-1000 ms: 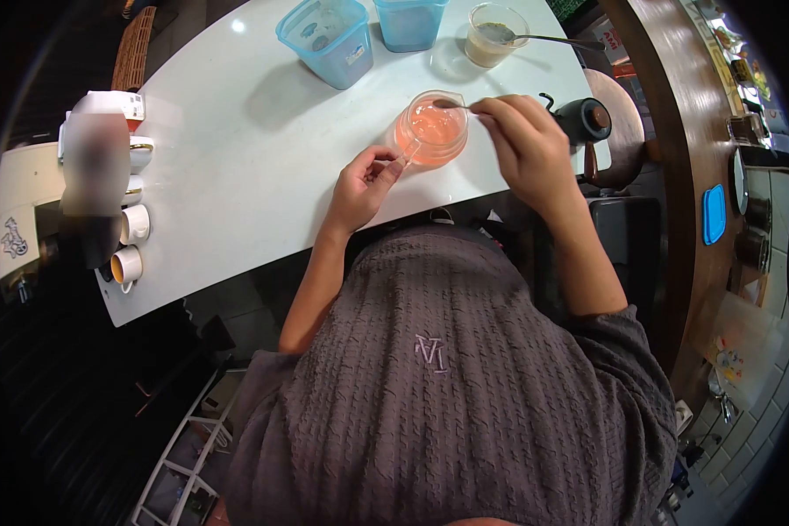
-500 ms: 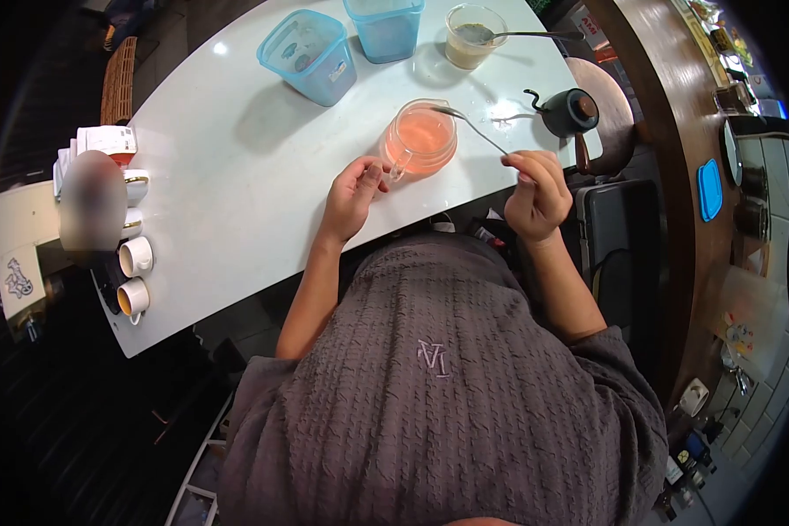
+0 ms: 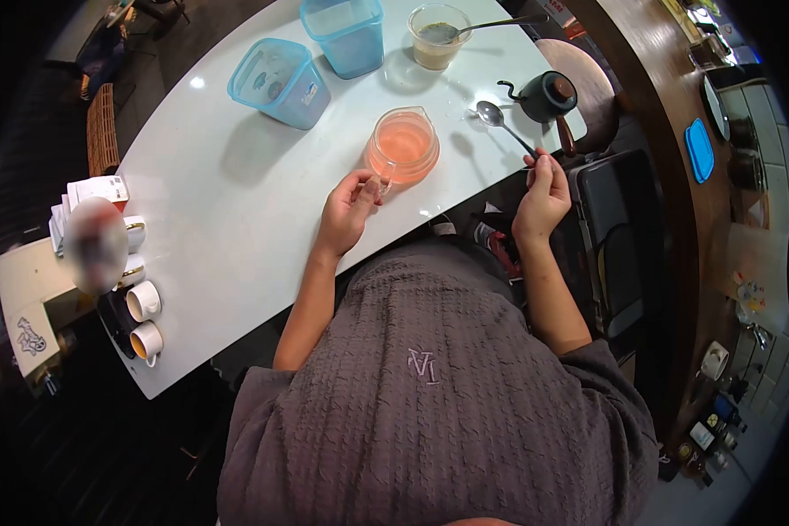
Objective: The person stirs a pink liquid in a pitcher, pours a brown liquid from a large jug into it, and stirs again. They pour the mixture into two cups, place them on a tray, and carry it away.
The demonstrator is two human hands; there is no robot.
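Note:
A clear glass jug (image 3: 403,149) with pink-orange liquid stands on the white table near its front edge. My left hand (image 3: 349,213) is closed on the jug's handle, thumb and fingers pinching it. In my right hand (image 3: 543,197) the end of a long metal spoon (image 3: 504,125) is pinched between thumb and fingers. The spoon's bowl points away from me, to the right of the jug and apart from it. Just beyond the spoon stands a small black kettle (image 3: 547,96) with a thin curved spout and a wooden handle.
Two blue plastic containers (image 3: 280,92) stand at the back. A clear cup (image 3: 437,44) of murky, brownish liquid holds another spoon. Several mugs (image 3: 144,301) line the table's left end. A dark case (image 3: 614,237) is beside the table at right, near a wooden counter (image 3: 666,175).
The spoon has come out of the jug and moved right, toward the kettle, with my right hand. My left hand stays on the jug's handle. The view has shifted slightly.

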